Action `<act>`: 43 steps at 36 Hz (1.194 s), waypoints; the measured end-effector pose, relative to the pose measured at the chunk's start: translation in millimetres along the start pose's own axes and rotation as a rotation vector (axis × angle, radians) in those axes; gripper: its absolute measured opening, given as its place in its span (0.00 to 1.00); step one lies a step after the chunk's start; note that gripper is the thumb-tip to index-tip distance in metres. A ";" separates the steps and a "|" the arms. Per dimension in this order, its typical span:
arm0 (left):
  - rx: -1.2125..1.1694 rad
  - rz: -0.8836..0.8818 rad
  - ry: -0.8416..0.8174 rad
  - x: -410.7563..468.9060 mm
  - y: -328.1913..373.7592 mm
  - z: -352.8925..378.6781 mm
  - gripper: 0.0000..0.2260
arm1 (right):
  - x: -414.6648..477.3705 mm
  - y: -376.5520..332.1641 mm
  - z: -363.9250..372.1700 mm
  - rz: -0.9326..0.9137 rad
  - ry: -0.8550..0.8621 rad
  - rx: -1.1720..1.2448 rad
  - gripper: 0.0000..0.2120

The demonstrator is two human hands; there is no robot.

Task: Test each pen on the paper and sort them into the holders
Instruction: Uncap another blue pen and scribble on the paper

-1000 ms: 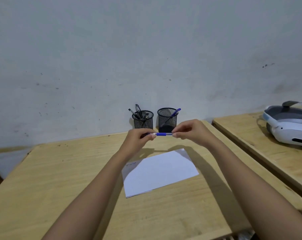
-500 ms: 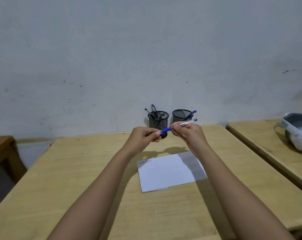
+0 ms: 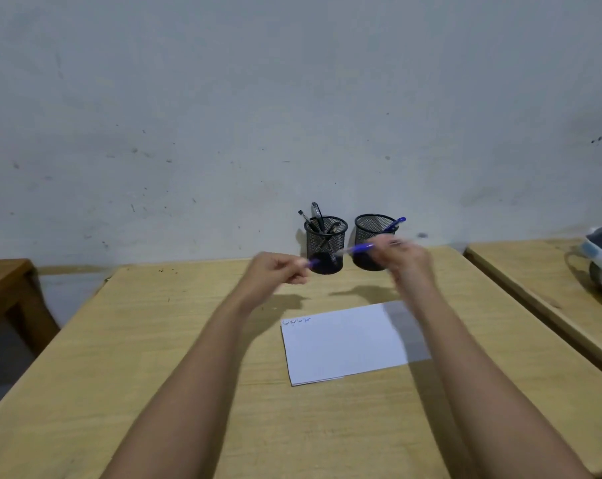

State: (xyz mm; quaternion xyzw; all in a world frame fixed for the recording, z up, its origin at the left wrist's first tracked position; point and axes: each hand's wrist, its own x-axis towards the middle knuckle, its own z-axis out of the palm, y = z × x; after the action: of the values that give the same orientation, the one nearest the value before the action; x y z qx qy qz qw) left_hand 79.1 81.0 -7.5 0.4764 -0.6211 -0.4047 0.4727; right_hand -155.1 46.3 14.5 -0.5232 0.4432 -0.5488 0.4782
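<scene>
Hands now apart: left hand (image 3: pixel 275 271) pinches the blue cap (image 3: pixel 314 262); right hand (image 3: pixel 405 259), blurred, grips the uncapped pen (image 3: pixel 361 248), above paper (image 3: pixel 344 344); earlier joined.

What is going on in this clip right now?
A person at a wooden desk has just uncapped a blue pen: the right hand holds the pen, the left hand pinches its cap. Both are blurred, held above the paper, which has a few scribbles at its top left corner. Behind, the left holder has several dark pens, the right holder one blue pen.
</scene>
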 end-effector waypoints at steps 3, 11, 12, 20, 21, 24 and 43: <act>0.001 -0.088 0.191 -17.9 -27.0 -52.7 0.07 | 0.8 -6.9 -56.6 -0.076 0.232 0.372 0.05; 0.065 -0.071 0.267 0.5 -42.6 -3.1 0.05 | 0.7 24.5 -18.8 -0.070 0.234 0.281 0.03; 0.080 -0.080 0.284 2.9 -45.4 0.9 0.04 | 2.1 27.6 -16.5 -0.067 0.239 0.244 0.04; 0.494 -0.052 0.187 11.5 -63.4 7.4 0.09 | 2.8 39.2 1.1 0.040 0.051 0.280 0.06; 0.532 -0.038 0.174 11.5 -64.7 8.3 0.09 | 1.4 40.6 3.8 0.064 0.024 0.288 0.06; 0.587 -0.018 0.157 9.7 -66.3 9.0 0.11 | -6.8 46.4 13.0 0.070 -0.019 0.239 0.03; 0.794 -0.051 -0.205 -82.6 -47.1 20.9 0.33 | -45.3 56.9 78.1 0.130 -0.080 0.088 0.18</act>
State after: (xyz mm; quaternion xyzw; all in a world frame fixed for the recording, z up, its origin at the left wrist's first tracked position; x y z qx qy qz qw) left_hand 76.8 152.3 -73.7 0.5942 -0.7609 -0.1906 0.1777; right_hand -73.9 83.6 -43.8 -0.4934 0.4323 -0.5142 0.5525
